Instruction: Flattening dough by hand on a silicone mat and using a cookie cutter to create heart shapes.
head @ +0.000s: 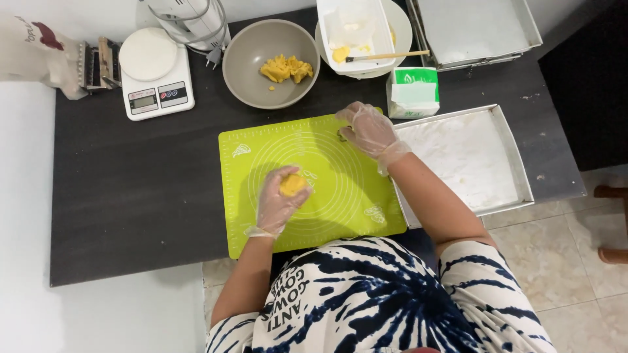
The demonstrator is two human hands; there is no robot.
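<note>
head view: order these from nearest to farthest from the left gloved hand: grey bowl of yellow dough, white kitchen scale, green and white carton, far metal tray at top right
From the left gloved hand:
1. Grey bowl of yellow dough, straight beyond the mat.
2. Green and white carton, up and to the right; close to the next.
3. White kitchen scale, up and to the left.
4. Far metal tray, top right corner.

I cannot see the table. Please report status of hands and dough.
Left hand closed on yellow dough lump. Right hand at green mat edge. Nothing in the way.
</note>
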